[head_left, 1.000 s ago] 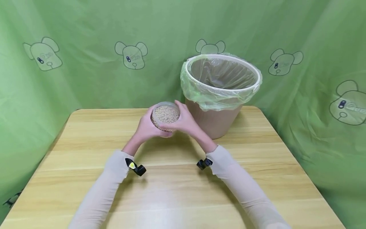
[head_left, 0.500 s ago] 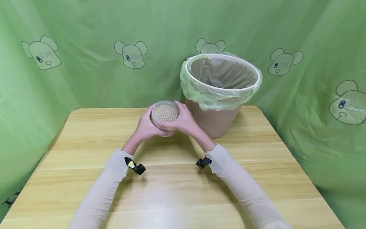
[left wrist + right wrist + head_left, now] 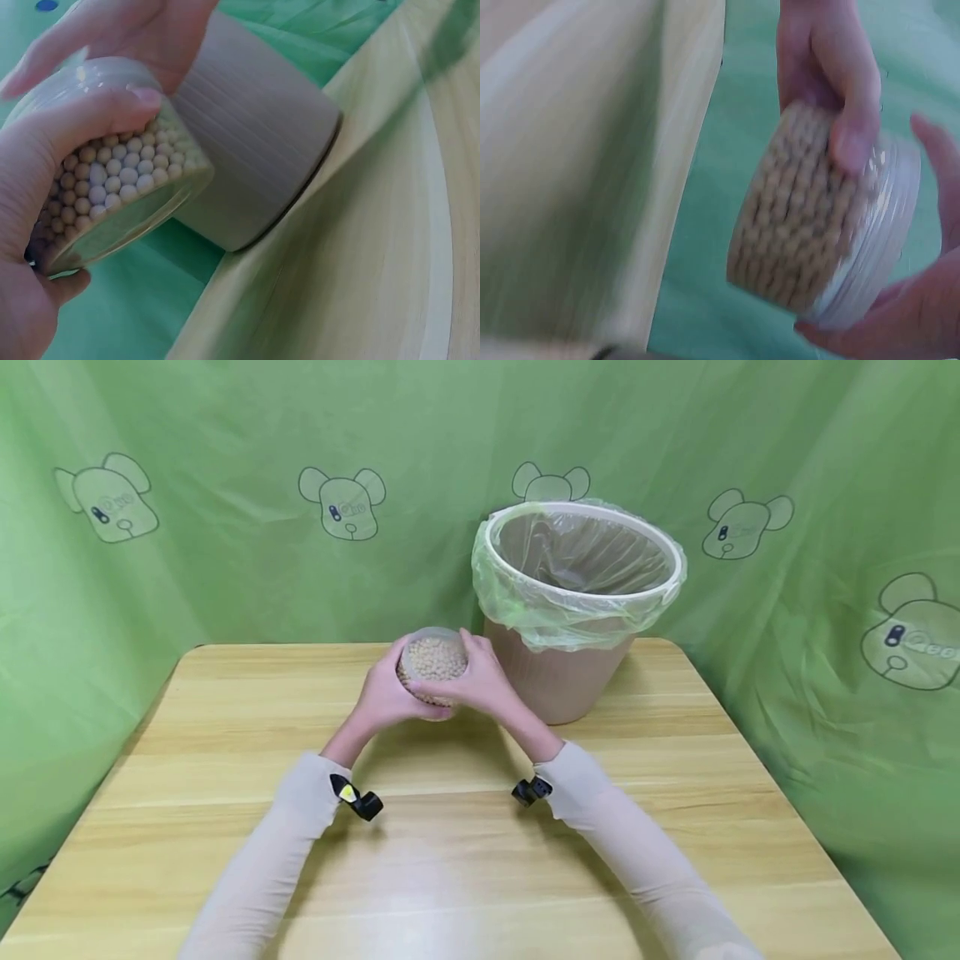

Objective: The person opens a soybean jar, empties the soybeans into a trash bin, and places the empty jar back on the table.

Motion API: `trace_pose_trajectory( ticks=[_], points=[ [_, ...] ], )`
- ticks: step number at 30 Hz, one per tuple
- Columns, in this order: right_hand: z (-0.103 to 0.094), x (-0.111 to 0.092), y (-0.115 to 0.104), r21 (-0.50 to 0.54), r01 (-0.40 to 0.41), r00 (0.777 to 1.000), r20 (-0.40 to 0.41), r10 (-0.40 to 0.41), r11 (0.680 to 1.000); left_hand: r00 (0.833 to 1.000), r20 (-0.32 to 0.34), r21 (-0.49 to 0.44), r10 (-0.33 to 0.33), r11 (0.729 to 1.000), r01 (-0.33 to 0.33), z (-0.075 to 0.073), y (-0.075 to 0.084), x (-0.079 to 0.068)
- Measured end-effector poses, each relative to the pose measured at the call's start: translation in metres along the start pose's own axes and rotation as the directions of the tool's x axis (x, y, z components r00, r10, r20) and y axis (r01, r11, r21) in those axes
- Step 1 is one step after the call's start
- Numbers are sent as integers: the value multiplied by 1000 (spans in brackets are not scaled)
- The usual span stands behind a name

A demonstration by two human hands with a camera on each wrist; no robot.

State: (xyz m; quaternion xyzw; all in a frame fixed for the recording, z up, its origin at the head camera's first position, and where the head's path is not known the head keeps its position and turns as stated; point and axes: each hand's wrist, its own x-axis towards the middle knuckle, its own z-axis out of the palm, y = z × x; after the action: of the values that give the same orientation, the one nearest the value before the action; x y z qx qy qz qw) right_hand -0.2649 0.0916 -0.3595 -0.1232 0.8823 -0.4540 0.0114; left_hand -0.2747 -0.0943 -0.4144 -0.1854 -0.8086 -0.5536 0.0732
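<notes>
The jar [image 3: 889, 225] is clear, its balls [image 3: 437, 658] beige, the bin [image 3: 558, 685] brownish, its bag [image 3: 543, 620] pale green, the counter [image 3: 225, 727] yellow wood-grained, the curtain [image 3: 442, 427] green with outlined heads [image 3: 349, 514].

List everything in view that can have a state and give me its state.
Jar: held clear of the table, loaded with pale balls; whether it is lidded, unclear
Bin: upright, uncovered
Bin bag: spread open, edge folded over outside
Left hand: curled round the jar's side
Right hand: gripping the jar's upper end
Green curtain: hanging, wrinkled
</notes>
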Motion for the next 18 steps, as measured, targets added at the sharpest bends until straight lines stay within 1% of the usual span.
trace_pose_trajectory(
  ticks=[3,6,10,13,18],
  points=[
    [4,-2,-4,20,-49,998,-33,50,999,1000,-22,35,12,999,-12,4,3,0],
    [4,-1,-4,27,-57,997,-41,58,998,1000,-21,44,8,999,-8,4,5,1],
    [4,4,1,28,-33,999,-26,34,999,1000,4,26,-16,1000,15,2,4,2],
    [4,6,4,34,-14,1000,-2,14,999,999,28,7,-30,1000,30,0,0,3],
    [1,8,8,37,35,998,51,-37,999,998,68,-31,-18,999,20,-5,-8,4]
  ],
)
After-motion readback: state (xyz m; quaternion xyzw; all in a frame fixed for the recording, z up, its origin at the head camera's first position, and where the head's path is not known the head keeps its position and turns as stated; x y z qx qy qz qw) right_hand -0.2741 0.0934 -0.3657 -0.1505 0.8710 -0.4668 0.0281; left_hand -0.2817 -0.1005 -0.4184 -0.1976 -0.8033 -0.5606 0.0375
